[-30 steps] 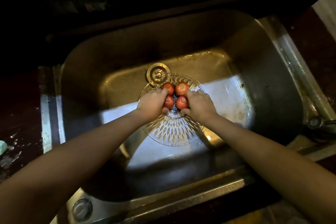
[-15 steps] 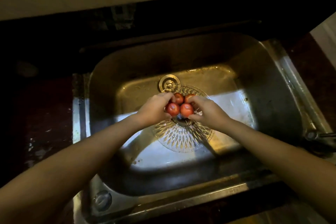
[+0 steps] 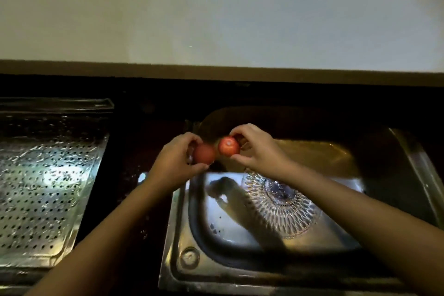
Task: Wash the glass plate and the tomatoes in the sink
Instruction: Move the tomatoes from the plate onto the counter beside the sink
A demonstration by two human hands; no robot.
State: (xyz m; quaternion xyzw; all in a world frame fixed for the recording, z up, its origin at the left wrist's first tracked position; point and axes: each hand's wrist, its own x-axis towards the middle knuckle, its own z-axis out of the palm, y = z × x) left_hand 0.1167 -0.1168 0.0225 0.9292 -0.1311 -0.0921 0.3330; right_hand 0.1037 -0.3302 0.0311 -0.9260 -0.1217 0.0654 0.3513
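Observation:
My left hand [image 3: 175, 161] grips a red tomato [image 3: 204, 154] above the sink's left rim. My right hand [image 3: 257, 149] grips another tomato [image 3: 228, 146] just to the right of it; a further red one peeks out behind its fingers. The two tomatoes nearly touch. The cut-glass plate [image 3: 278, 202] lies flat on the bottom of the steel sink [image 3: 175, 230], below my right forearm, with nothing on it.
A perforated steel draining tray [image 3: 45, 190] sits on the dark counter to the left of the sink. A pale ledge [image 3: 216, 21] runs across the back. A round plugged hole [image 3: 189, 256] marks the sink's near-left rim.
Both hands lifted the tomatoes off the glass plate and carried them up and to the left, over the sink's left edge. The plate stayed in the sink. The view swung left.

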